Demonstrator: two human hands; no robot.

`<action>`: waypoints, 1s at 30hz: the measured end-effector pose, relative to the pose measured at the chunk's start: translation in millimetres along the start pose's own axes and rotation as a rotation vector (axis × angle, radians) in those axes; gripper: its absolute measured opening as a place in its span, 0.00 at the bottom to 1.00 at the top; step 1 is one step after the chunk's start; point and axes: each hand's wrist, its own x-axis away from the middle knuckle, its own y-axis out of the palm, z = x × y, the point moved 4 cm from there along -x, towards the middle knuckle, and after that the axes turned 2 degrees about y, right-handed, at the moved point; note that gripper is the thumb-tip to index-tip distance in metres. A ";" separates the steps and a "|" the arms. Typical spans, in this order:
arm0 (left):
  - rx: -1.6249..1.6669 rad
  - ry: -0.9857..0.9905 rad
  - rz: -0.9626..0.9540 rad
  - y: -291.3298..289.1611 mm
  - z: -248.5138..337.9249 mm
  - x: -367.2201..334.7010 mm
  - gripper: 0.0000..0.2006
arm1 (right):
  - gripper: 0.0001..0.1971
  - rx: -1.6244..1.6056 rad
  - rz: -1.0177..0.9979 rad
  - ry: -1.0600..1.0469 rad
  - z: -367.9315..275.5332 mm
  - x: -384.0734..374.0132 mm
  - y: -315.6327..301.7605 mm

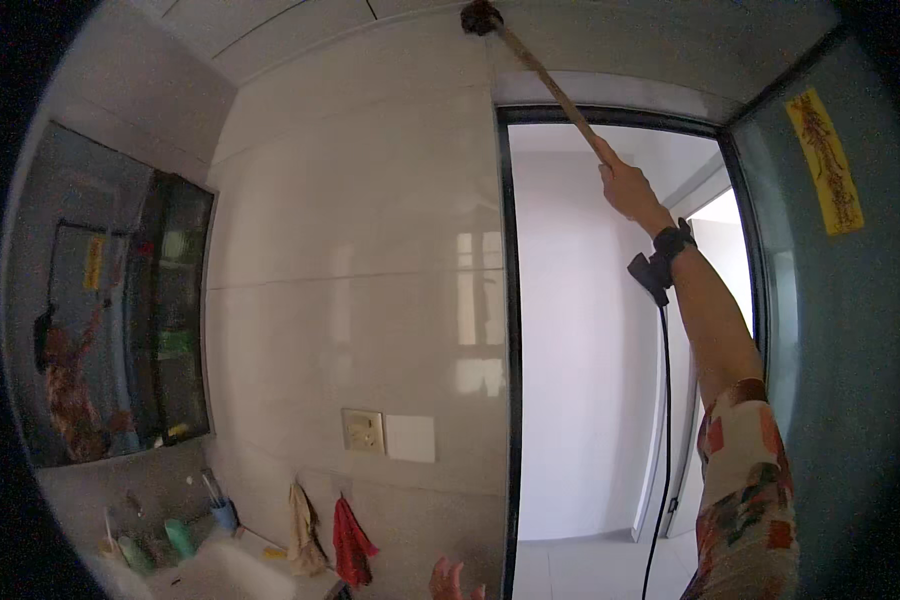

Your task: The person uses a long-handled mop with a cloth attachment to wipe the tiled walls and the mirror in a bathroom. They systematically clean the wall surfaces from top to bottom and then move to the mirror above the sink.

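Note:
My right hand, arm raised, is closed round the lower end of a long-handled brush. Its handle is light wood and slants up to the left. The dark, clumped head is up at the top of the tiled wall, close to the ceiling; whether it touches cannot be made out. A black strap with a small device and a cable circles my right wrist. Only the fingers of my left hand show at the lower edge, apart and holding nothing visible, in front of the wall.
A dark-framed doorway stands behind my right arm. To the right is a bluish panel with a yellow strip. At left hang a mirror cabinet, a beige cloth and a red cloth, near a washbasin with a blue cup.

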 end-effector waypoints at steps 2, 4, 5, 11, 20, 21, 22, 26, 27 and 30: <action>-0.003 0.029 -0.085 5.2 8.7 0.1 0.32 | 0.24 0.111 0.035 0.005 4.5 0.6 -1.7; 0.072 -0.042 0.001 -9.3 -6.4 -8.5 0.31 | 0.25 -0.021 0.017 -0.060 -12.9 2.7 -2.6; 0.108 -0.085 0.045 -17.4 -16.1 -12.5 0.30 | 0.26 -0.084 0.003 -0.087 -17.3 7.3 -2.6; -1.311 0.236 -0.185 -38.6 -27.0 -23.2 0.24 | 0.26 -0.127 -0.011 -0.076 28.0 87.2 23.1; -1.082 0.155 -0.283 8.4 -9.8 -20.2 0.24 | 0.27 -0.163 -0.178 0.111 47.4 262.5 18.5; -1.132 0.170 -0.305 -0.2 -20.6 -20.5 0.24 | 0.27 -0.210 -0.165 0.113 46.2 272.1 22.8; -1.175 0.191 -0.325 -14.7 -41.2 -24.6 0.23 | 0.27 -0.253 -0.148 0.106 41.7 275.8 24.9; -1.243 0.231 -0.369 -6.6 -44.9 -23.7 0.22 | 0.25 -0.356 -0.231 0.212 21.6 260.4 14.0; -1.242 0.217 -0.372 -6.4 -44.4 -25.4 0.22 | 0.25 -0.357 -0.192 0.155 19.5 247.9 15.5; -1.235 0.283 -0.391 -8.2 -49.1 -31.5 0.22 | 0.24 -0.340 -0.078 0.025 18.2 208.4 12.1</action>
